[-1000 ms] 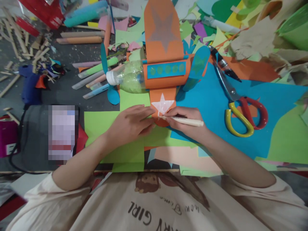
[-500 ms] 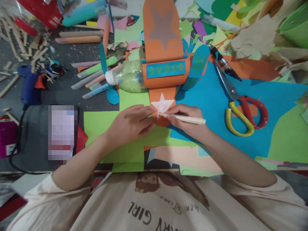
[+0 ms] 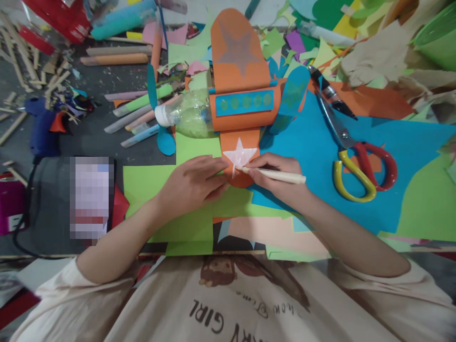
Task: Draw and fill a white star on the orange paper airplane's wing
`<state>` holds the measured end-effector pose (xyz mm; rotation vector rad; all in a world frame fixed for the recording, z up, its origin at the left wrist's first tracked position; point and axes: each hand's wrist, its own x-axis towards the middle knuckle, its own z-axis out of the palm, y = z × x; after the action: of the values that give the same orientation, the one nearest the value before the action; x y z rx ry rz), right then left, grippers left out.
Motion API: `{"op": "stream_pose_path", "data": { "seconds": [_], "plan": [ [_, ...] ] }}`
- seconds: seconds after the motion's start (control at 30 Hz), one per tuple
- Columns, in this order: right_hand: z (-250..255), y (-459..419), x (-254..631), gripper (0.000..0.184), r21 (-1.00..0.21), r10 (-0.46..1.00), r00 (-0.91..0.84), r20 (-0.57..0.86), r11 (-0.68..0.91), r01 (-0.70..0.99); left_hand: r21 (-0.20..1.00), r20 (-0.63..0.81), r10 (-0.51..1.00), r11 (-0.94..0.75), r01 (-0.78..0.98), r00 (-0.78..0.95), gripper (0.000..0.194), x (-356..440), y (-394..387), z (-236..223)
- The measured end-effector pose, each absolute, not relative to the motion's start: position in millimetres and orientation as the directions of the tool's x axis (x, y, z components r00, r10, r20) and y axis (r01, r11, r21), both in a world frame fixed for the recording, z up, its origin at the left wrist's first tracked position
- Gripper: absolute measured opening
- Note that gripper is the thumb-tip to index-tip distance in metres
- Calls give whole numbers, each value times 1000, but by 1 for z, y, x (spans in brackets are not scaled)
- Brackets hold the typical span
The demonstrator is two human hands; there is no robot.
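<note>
My right hand pinches a white marker pen, its tip on a white five-pointed star. That star lies on the near orange paper wing of a toy plane built on a clear plastic bottle. Stretched flat, my left hand rests with its fingertips at the wing's left edge. Orange paper wraps the bottle, with a blue strip of green dots along it. The far orange wing bears a greyish star. Blue propeller blades sit by the white cap.
Scissors with red and yellow handles and a black pen lie right on blue paper. Left are a blue glue gun, a blurred-out phone and several markers. Paper scraps cover the back right.
The far wing's rounded tip now shows lower in view. The pen tip has shifted very slightly on the star's lower part; my left hand stays in place.
</note>
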<state>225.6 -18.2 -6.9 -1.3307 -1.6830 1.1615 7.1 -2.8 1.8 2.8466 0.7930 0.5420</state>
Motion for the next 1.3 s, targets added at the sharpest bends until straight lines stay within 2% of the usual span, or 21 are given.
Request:
{"op": "stream_pose_path", "data": {
  "seconds": [0.2, 0.43, 0.67, 0.97, 1.17, 1.3],
  "plan": [
    [-7, -17, 225, 15, -932, 973, -229, 11, 93, 350, 226, 302, 516, -855, 466, 801, 18, 7, -3, 2],
    [-6, -18, 227, 15, -930, 944, -326, -57, 69, 362, 236, 318, 518, -854, 463, 794, 20, 6, -3, 2],
    [-8, -17, 225, 12, -939, 978, -208, 25, 94, 330, 243, 299, 525, -849, 469, 797, 19, 6, -2, 1],
    [-6, -18, 227, 19, -927, 944, -327, -41, 86, 365, 221, 322, 523, -852, 475, 789, 21, 7, -3, 2],
    [-8, -17, 227, 13, -930, 980, -198, 12, 83, 357, 239, 304, 526, -849, 471, 795, 19, 7, -2, 2],
    [-5, -17, 226, 19, -924, 961, -276, -13, 94, 371, 239, 293, 530, -846, 476, 796, 20, 6, -3, 2]
  ]
}}
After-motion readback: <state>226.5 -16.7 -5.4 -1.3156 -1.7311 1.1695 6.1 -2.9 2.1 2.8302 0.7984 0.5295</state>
